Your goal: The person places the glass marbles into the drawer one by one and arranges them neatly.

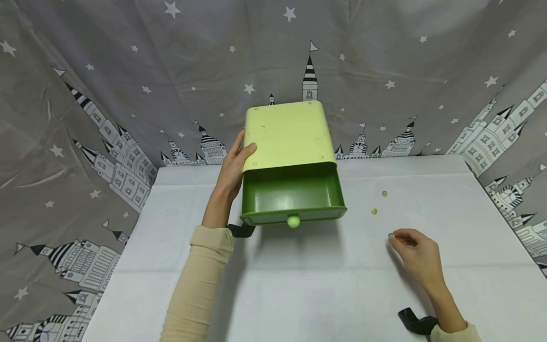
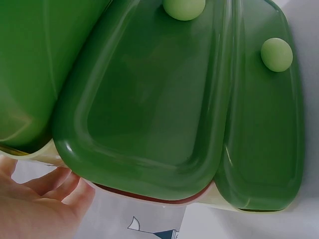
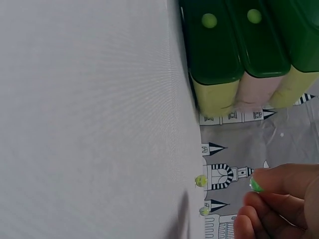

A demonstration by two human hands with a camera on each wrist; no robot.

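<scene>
Closest to me, the right hand (image 1: 419, 259) pinches a small green piece (image 1: 391, 235) between thumb and fingertips, over the white worktop (image 1: 299, 294); from here I can't tell whether the piece touches the surface. Just past it lie a second green piece (image 1: 374, 211) and a third green piece (image 1: 384, 193), near each other. Over to the left stands a stacked drawer unit (image 1: 288, 133) with a pale yellow-green top, its uppermost dark green drawer (image 1: 292, 190) pulled out, a round knob (image 1: 293, 221) on the front. The left hand (image 1: 232, 168) rests against the unit's left side, fingers extended, thumb at the top edge. Behind everything hangs a grey curtain (image 1: 192, 47) printed with stars and castles.
</scene>
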